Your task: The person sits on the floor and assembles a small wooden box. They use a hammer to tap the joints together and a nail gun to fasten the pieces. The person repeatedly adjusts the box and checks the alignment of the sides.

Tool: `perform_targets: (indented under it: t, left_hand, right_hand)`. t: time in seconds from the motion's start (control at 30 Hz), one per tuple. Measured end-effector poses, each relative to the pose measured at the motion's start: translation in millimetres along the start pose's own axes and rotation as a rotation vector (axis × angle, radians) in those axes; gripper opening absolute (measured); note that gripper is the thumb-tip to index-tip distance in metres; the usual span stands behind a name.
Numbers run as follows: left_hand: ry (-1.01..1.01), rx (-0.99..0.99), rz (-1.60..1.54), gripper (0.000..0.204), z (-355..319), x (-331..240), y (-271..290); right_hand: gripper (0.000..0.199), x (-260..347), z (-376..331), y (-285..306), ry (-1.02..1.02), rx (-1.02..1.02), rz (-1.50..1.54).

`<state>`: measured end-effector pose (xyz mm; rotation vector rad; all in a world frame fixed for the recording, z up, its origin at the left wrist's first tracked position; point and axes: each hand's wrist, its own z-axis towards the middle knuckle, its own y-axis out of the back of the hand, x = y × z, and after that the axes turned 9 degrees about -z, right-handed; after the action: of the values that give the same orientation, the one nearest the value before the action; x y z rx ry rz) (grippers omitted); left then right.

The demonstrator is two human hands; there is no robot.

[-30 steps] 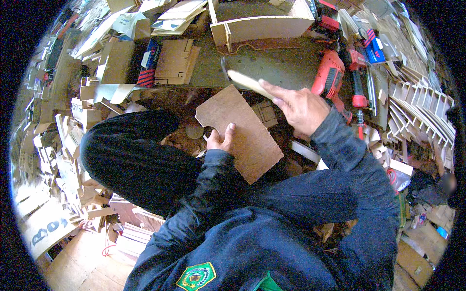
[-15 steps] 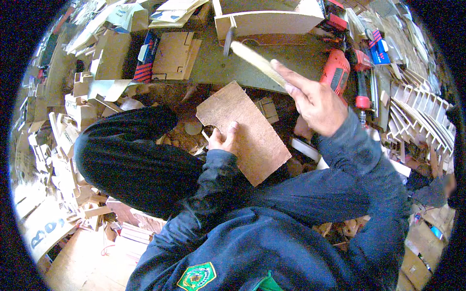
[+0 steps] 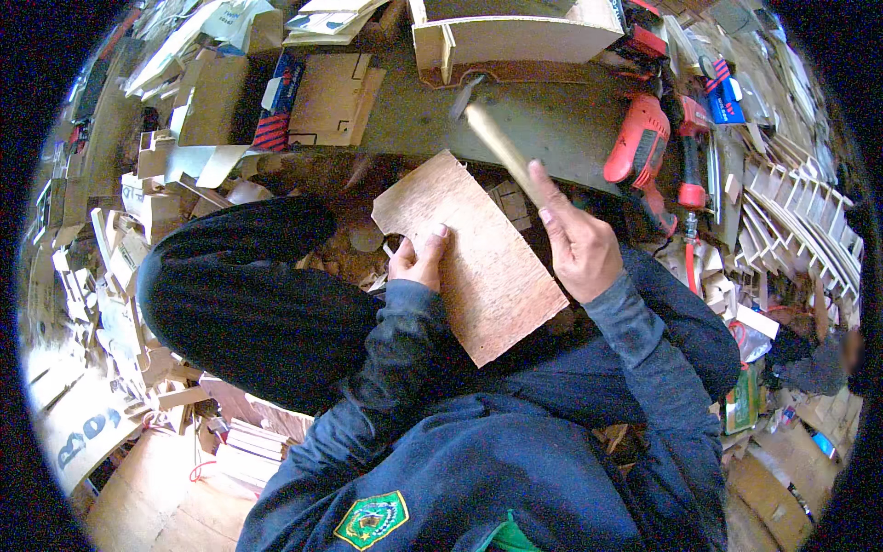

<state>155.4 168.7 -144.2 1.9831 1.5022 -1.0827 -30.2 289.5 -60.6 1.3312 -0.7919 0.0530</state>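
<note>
My left hand (image 3: 418, 260) grips a flat piece of plywood (image 3: 478, 267) by its left edge, thumb on top. Its other fingers are hidden beneath the board, which has a small curved notch in that edge. The plywood is held over my lap, between my crossed legs. In my right hand (image 3: 587, 253) is a hammer (image 3: 504, 150), closed round its pale wooden handle with the index finger stretched along it. The dark hammer head is raised toward the bench, beyond the board's far edge and apart from it; motion blurs it slightly.
Ahead lies a low dark bench (image 3: 414, 120) bearing a wooden box frame (image 3: 524, 46). Red-and-black power tools (image 3: 637, 138) rest at its right end. A blue box (image 3: 279, 101) stands by cardboard pieces on the left. Slatted wooden parts (image 3: 796, 216) and offcuts (image 3: 115, 267) crowd both sides.
My right hand has come down toward me with the hammer, and its head has shifted right and nearer. The plywood has tilted a little, its right corner lower, still in my left hand.
</note>
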Motion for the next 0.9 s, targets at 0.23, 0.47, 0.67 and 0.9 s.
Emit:
perform_targets:
  t: [0.23,0.47,0.67,0.9]
  left_hand:
    - [0.002,0.009,-0.016,0.071,0,5,2]
    - [-0.070,-0.116,0.077,0.055,21,31,9]
    - [-0.052,0.025,0.061,0.051,-1,3,4]
    - [-0.042,0.084,0.038,0.044,-8,-24,-1]
  right_hand:
    - [0.053,0,0,-5,0.028,0.135,-0.127]
    - [0.055,-2,-2,-8,0.092,-0.032,-0.031]
    - [0.059,11,2,2,0.131,0.117,-0.144]
    - [0.058,33,20,13,0.170,0.237,-0.195]
